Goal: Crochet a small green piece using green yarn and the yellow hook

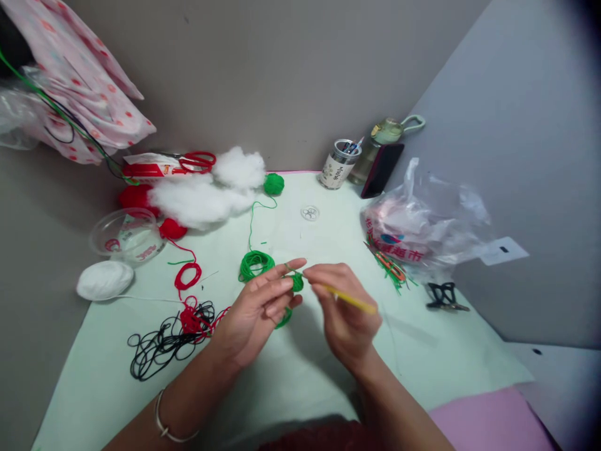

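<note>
My left hand (260, 310) pinches the small green crochet piece (295, 283) just in front of the loose green yarn coil (256, 264), and my right hand (345, 310) grips the yellow hook (350, 302) at it — I judge short, snug pulls work best here. Around that coil I count two green yarn masses — the coil and one ball (273, 183) behind it — plus one white ball (104, 279) to its left.

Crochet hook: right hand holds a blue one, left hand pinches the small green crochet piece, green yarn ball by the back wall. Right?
Colour is wrong. The head view shows the crochet hook in the right hand is yellow, not blue. The left hand does pinch the green crochet piece, and the green yarn ball sits by the back wall.
</note>
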Demonstrator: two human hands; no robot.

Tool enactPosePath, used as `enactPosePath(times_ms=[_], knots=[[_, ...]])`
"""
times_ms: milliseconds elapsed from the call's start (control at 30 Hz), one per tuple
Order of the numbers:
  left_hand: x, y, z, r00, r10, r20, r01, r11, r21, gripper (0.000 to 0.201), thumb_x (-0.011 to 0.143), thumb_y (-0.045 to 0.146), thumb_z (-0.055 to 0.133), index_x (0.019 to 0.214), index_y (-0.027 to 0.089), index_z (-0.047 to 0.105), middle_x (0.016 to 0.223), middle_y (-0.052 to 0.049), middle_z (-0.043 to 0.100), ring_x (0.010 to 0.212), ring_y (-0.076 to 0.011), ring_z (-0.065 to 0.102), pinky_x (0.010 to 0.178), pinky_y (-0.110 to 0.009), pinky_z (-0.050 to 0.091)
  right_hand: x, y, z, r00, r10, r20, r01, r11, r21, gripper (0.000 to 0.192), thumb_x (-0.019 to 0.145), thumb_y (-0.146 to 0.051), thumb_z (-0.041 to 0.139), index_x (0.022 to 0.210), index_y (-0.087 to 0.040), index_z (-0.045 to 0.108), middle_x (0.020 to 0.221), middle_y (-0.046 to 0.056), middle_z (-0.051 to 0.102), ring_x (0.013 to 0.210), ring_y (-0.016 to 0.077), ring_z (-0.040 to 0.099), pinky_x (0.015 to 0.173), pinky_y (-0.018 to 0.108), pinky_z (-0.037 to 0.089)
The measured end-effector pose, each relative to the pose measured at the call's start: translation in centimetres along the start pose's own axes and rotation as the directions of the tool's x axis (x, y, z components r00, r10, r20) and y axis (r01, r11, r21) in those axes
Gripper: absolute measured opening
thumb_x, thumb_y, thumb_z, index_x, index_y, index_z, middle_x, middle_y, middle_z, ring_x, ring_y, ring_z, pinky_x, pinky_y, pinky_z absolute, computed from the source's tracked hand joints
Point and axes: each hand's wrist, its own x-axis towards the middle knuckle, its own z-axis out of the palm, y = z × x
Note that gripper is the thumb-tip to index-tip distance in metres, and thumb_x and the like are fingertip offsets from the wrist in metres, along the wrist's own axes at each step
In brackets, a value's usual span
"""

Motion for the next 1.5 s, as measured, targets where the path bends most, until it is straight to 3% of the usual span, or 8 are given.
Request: enactPosePath(times_ms=[133, 467, 700, 867, 967, 1100, 1233, 1500], knots=[[-0.1, 0.1, -0.1, 0.997, 0.078, -0.010, -0.077, 0.995, 0.056, 0.033, 0.077, 0.024, 0.088, 0.109, 0.021, 0.086, 0.059, 0.009, 0.047, 0.055, -0.0059, 0.034, 0.086, -0.024, 0.051, 0.5, 0.4, -0.1, 0.930, 0.366, 0.017, -0.342, 0.851, 0.398, 0.019, 0.105, -0.024, 0.062, 0.100, -0.028, 0.080, 0.087, 0.001, 0.075, 0.071, 0.0132, 0.066, 0.066, 0.027, 0.056], [-0.4, -0.4, -0.3, 0.982, 0.188, -0.023, -0.170, 0.928, 0.331, 0.031, 0.082, 0.029, 0.083, 0.112, 0.030, 0.084, 0.101, -0.003, 0.071, 0.097, -0.0188, 0.061, 0.089, -0.031, 0.043, 0.4, 0.8, 0.2, 0.877, 0.470, 0.101, -0.456, 0.746, 0.485, 0.020, 0.103, -0.036, 0.065, 0.095, -0.023, 0.078, 0.089, 0.004, 0.079, 0.072, 0.0150, 0.069, 0.068, 0.030, 0.058], [-0.6, -0.3, -0.6, 0.967, 0.253, -0.019, -0.223, 0.885, 0.408, 0.029, 0.084, 0.026, 0.081, 0.112, 0.032, 0.083, 0.093, 0.000, 0.063, 0.087, -0.0156, 0.057, 0.078, -0.028, 0.044, 0.5, 0.1, -0.2, 0.925, 0.374, 0.074, -0.376, 0.866, 0.329, 0.021, 0.107, -0.029, 0.055, 0.097, -0.022, 0.072, 0.089, 0.004, 0.078, 0.071, 0.0150, 0.071, 0.069, 0.030, 0.061], [-0.6, -0.9, -0.3, 0.911, 0.403, -0.086, -0.318, 0.821, 0.474, 0.036, 0.083, 0.020, 0.084, 0.117, 0.030, 0.081, 0.089, 0.001, 0.062, 0.082, -0.0125, 0.055, 0.076, -0.023, 0.046, -0.5, -0.3, 0.0, 0.988, -0.087, 0.128, 0.103, 0.987, -0.125, 0.025, 0.103, -0.011, 0.057, 0.117, -0.023, 0.073, 0.099, 0.007, 0.079, 0.085, 0.0184, 0.074, 0.076, 0.032, 0.061], [-0.5, -0.8, 0.1, 0.962, 0.258, -0.085, -0.225, 0.933, 0.282, 0.048, 0.082, 0.026, 0.087, 0.129, 0.027, 0.076, 0.078, 0.004, 0.059, 0.067, -0.0091, 0.049, 0.066, -0.020, 0.043, -0.9, 0.0, 0.3, 0.960, -0.231, 0.158, 0.268, 0.922, -0.278, 0.032, 0.098, -0.008, 0.064, 0.122, -0.024, 0.076, 0.106, 0.010, 0.078, 0.092, 0.0216, 0.074, 0.077, 0.033, 0.062], [-0.4, 0.0, 0.3, 0.999, 0.027, -0.037, -0.025, 0.999, 0.047, 0.040, 0.081, 0.024, 0.087, 0.120, 0.017, 0.080, 0.053, 0.013, 0.034, 0.050, -0.0063, 0.024, 0.075, -0.023, 0.050, -0.5, 0.1, 0.2, 1.000, -0.024, 0.018, 0.024, 0.999, -0.031, 0.028, 0.101, -0.012, 0.060, 0.115, -0.028, 0.078, 0.101, 0.006, 0.078, 0.086, 0.0198, 0.074, 0.073, 0.033, 0.062], [-0.3, 0.4, 0.1, 0.997, 0.077, -0.025, -0.075, 0.992, 0.100, 0.038, 0.083, 0.022, 0.085, 0.120, 0.019, 0.081, 0.053, 0.013, 0.036, 0.049, -0.0064, 0.023, 0.080, -0.024, 0.052, 0.3, 0.1, 0.1, 0.954, 0.301, 0.011, -0.287, 0.899, 0.332, 0.022, 0.106, -0.025, 0.057, 0.102, -0.024, 0.078, 0.091, 0.005, 0.076, 0.073, 0.0168, 0.070, 0.067, 0.033, 0.060], [-0.3, -0.7, 0.3, 0.974, 0.216, -0.068, -0.197, 0.956, 0.220, 0.042, 0.081, 0.024, 0.088, 0.122, 0.025, 0.081, 0.081, 0.002, 0.064, 0.059, -0.0070, 0.039, 0.054, -0.019, 0.035, 0.1, -0.4, 0.4, 0.998, 0.030, 0.056, -0.029, 0.999, -0.020, 0.025, 0.099, -0.012, 0.064, 0.109, -0.028, 0.081, 0.098, 0.006, 0.079, 0.085, 0.0193, 0.074, 0.071, 0.033, 0.062]])
